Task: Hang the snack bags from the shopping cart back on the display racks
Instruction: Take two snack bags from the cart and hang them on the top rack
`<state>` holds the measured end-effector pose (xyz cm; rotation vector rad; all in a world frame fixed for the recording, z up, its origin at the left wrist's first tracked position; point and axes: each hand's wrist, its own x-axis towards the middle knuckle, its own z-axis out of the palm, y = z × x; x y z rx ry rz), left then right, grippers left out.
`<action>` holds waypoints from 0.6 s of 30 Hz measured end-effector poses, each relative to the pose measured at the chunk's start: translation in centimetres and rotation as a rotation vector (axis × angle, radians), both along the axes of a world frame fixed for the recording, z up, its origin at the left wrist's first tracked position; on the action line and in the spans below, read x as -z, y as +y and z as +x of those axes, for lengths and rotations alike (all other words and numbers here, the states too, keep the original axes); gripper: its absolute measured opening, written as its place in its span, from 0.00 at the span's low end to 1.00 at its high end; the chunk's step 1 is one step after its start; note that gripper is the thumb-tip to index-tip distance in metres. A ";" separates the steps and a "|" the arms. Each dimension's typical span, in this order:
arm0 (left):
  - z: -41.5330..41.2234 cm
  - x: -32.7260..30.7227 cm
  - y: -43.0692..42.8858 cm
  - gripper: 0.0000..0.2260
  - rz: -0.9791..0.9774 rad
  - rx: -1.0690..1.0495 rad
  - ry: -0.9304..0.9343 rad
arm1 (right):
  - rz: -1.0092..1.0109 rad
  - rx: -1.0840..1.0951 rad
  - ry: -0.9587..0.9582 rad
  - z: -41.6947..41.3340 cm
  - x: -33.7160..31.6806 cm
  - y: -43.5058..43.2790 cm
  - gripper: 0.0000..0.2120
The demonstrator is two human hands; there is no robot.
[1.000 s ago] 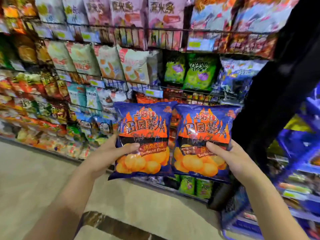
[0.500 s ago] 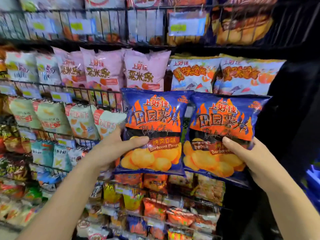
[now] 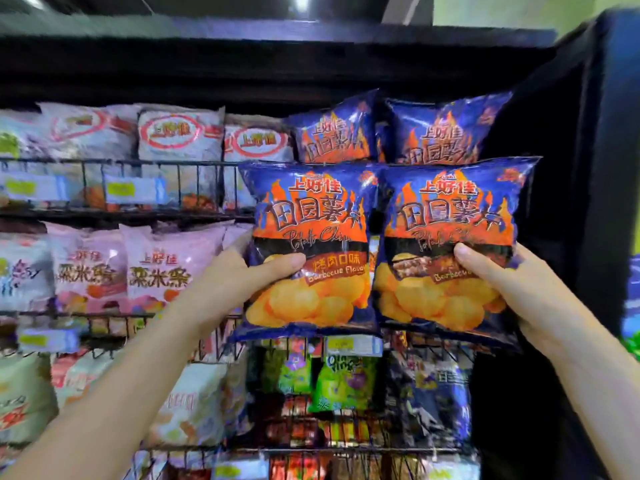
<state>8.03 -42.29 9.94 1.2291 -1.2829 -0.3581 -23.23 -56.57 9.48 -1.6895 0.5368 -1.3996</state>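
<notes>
Two hands are up: the left hand (image 3: 221,282) and the right hand (image 3: 516,292). Each holds one blue chip bag, the left bag (image 3: 311,216) and the right bag (image 3: 453,216). Two more blue bags (image 3: 332,136) of that kind sit on the top rack (image 3: 138,213), so four in all. Three white bags (image 3: 178,133) stand beside them. Two pink bags (image 3: 162,268) show plainly lower down.

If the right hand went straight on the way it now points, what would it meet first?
Likely the matching blue bag shelved just above the held bag in the right hand; depth is unclear.
</notes>
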 end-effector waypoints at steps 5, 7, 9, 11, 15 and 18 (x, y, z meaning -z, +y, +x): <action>-0.4 -3.5 -1.1 0.28 -0.081 -0.001 -0.017 | -0.049 0.010 -0.022 -0.1 -3.5 -1.1 0.16; -0.9 -4.2 -1.6 0.24 -0.101 0.013 -0.026 | -0.068 0.000 -0.013 -0.3 -4.4 -1.8 0.17; -1.3 -4.7 -2.4 0.23 -0.114 0.028 -0.041 | -0.084 -0.007 -0.009 -0.8 -5.0 -2.7 0.19; -1.6 -5.1 -3.0 0.21 -0.127 0.035 -0.035 | -0.095 -0.012 -0.006 -1.2 -5.8 -3.5 0.22; -2.0 -6.7 -4.1 0.21 -0.148 0.001 -0.060 | -0.153 0.012 -0.033 -2.3 -9.0 -4.9 0.19; -2.2 -8.3 -4.4 0.18 -0.177 0.023 -0.057 | -0.236 0.031 -0.071 -2.7 -12.4 -5.8 0.09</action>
